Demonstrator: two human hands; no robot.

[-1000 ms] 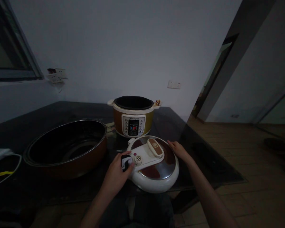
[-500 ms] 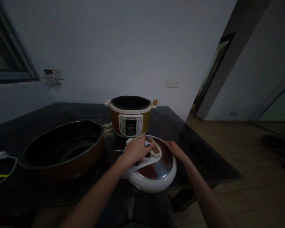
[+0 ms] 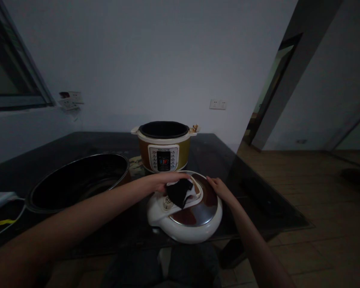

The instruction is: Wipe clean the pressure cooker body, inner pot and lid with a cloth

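A white and brown pressure-cooker lid (image 3: 195,218) lies at the near edge of the dark table (image 3: 48,152). My left hand (image 3: 163,182) reaches across its top and pinches a dark cloth (image 3: 179,193) that rests on the lid's handle. My right hand (image 3: 218,188) lies against the lid's right rim with its fingers flat. Behind the lid stands the open gold cooker base (image 3: 164,148) with its control panel facing me.
A wide dark inner pot (image 3: 78,182) sits on the table to the left. A white device with a cable (image 3: 0,198) lies at the far left. Wall sockets (image 3: 218,105) are behind the cooker. Wooden floor and a doorway (image 3: 273,88) lie to the right.
My left hand moved from the lid's near left edge up over its top, carrying the dark cloth along. The right hand stayed on the lid's right rim.
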